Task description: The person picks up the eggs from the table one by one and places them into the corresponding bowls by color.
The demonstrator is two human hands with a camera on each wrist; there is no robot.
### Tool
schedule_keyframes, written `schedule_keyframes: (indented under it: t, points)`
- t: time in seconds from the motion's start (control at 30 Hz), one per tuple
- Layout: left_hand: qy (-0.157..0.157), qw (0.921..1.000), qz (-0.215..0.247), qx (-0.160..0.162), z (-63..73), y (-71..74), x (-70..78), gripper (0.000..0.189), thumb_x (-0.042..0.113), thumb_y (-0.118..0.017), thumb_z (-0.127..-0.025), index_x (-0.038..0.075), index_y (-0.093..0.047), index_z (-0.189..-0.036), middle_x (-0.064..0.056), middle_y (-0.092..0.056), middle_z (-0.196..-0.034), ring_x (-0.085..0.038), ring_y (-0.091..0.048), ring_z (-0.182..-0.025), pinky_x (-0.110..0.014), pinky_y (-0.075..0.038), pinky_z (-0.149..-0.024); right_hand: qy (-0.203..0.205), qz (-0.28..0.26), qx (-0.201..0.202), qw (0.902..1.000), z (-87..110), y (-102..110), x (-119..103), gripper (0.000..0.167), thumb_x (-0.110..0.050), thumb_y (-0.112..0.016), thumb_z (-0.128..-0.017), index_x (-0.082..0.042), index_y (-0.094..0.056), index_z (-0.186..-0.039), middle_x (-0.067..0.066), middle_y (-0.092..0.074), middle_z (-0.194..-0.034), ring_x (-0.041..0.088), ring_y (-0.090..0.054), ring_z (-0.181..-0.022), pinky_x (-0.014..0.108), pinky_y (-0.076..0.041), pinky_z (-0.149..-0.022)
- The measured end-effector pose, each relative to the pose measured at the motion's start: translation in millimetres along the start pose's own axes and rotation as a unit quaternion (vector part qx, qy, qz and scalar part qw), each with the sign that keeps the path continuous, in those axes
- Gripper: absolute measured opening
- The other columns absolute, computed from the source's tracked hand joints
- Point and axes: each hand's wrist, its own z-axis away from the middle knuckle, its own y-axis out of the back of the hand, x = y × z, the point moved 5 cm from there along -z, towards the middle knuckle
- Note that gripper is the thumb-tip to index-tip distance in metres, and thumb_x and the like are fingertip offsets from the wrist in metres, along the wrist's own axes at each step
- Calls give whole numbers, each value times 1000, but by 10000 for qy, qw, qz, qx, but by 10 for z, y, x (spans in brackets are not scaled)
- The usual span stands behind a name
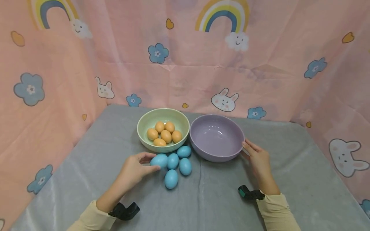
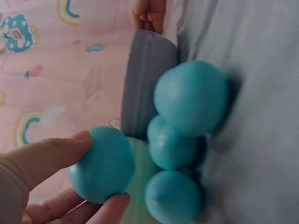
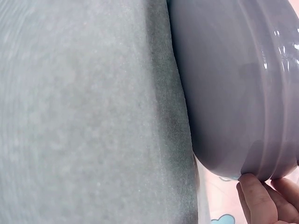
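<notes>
My left hand [image 1: 133, 169] pinches a blue egg [image 1: 159, 161] between thumb and fingers, just in front of the green bowl. In the left wrist view the same blue egg [image 2: 103, 164] shows between the thumb and fingertips. Several more blue eggs [image 1: 171, 179] lie close together on the cloth to its right. A light green bowl [image 1: 143, 141] holds several orange-yellow eggs [image 1: 166, 136]. Beside it stands a purple bowl [image 1: 216, 136] with nothing inside. My right hand [image 1: 259, 162] holds that bowl's right edge; in the right wrist view its fingers [image 3: 258, 198] touch the bowl's outer wall.
A grey cloth [image 1: 219, 195] covers the table. Behind and on both sides hangs a pink curtain [image 1: 185, 80] printed with rainbows, rabbits and flowers. Each wrist wears a black camera mount, one on the left [image 1: 124, 211] and one on the right [image 1: 251, 193].
</notes>
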Motion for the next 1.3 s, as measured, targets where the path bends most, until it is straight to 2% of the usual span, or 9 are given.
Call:
schedule_keyframes:
  t: [0.13, 0.27, 0.37, 0.6, 0.7, 0.87, 1.0, 1.1, 1.3]
  points:
    - [-115, 9999, 113, -46, -114, 8, 200, 40, 28, -86, -78, 11, -74, -112, -5, -75, -114, -23, -69, -111, -38, -59, -92, -17, 53, -12, 10000, -6, -5, -5, 50, -19, -65, -97, 2, -51, -140, -11, -62, -131, -9, -58, -106, 22, -56, -92]
    - [-257, 9994, 177, -134, -248, -43, 414, 42, 30, -85, -79, 13, -73, -115, -4, -74, -116, -22, -68, -112, -38, -58, -95, -68, 90, 32, 9999, -4, -3, -8, 48, -19, -64, -98, 0, -51, -141, 4, -54, -140, -7, -58, -110, 20, -57, -90]
    - [-438, 9985, 266, -174, -341, -105, 592, 42, 29, -86, -78, 14, -74, -116, -3, -75, -114, -21, -68, -113, -39, -58, -96, -53, 114, 7, 9999, -4, 0, -8, 49, -19, -63, -98, 1, -51, -141, 9, -50, -143, -8, -58, -108, 19, -57, -89]
    - [-876, 9947, 470, -270, -568, -320, 951, 40, 26, -85, -78, 14, -75, -115, -3, -76, -112, -19, -69, -111, -35, -58, -95, 8, 28, -25, 10000, -4, 4, -9, 49, -19, -65, -98, 2, -52, -140, 0, -59, -135, -14, -60, -96, 26, -54, -95]
    - [-982, 9934, 497, -316, -669, -423, 1073, 41, 27, -85, -79, 14, -74, -117, -2, -75, -114, -18, -68, -113, -33, -59, -94, 17, 65, -30, 10000, -1, 6, -10, 49, -20, -64, -98, 2, -52, -140, 3, -57, -137, -14, -60, -97, 28, -53, -97]
    - [-1117, 9915, 549, -380, -823, -605, 1241, 41, 27, -86, -78, 13, -74, -116, -2, -75, -115, -17, -69, -111, -28, -60, -87, -8, 147, -58, 9999, 3, 16, -1, 49, -21, -63, -99, 1, -51, -141, 9, -50, -143, -11, -59, -103, 29, -53, -99]
    - [-1361, 9881, 582, -411, -938, -765, 1345, 43, 23, -87, -78, 7, -74, -116, -7, -75, -114, -20, -70, -106, -25, -60, -85, -46, 108, -76, 9999, 3, 20, 11, 51, -22, -64, -98, 1, -50, -142, 6, -51, -144, -10, -58, -106, 28, -53, -98]
    - [-1407, 9871, 604, -466, -1015, -892, 1395, 44, 22, -86, -78, 5, -74, -116, -9, -75, -113, -21, -71, -102, -24, -61, -82, -54, 80, -89, 9999, -3, 23, 16, 52, -22, -64, -98, 1, -49, -142, 5, -51, -144, -10, -58, -106, 28, -53, -99]
    - [-1462, 9878, 277, -466, -1157, -1133, 1472, 43, 25, -86, -78, 7, -75, -116, -6, -76, -110, -18, -71, -98, -21, -59, -78, -38, 57, -79, 9999, -14, 26, 10, 51, -22, -64, -98, 2, -50, -141, 3, -54, -142, -12, -59, -103, 32, -51, -101]
